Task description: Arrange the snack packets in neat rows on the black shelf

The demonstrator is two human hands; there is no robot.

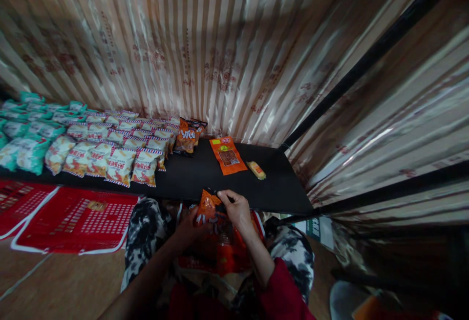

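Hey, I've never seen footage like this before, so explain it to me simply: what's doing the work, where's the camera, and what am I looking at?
There's no machine here, just a person's two bare hands. The single picture comes from a camera worn on their head, looking forward and down, so you see roughly what they see. The left hand and right hand hold an orange snack packet in front of the black tabletop. On that surface, teal packets sit at the far left, then rows of cream packets, an orange-and-black packet, a flat orange pouch and a small yellow packet. Below, at the left, is a red plastic basket.
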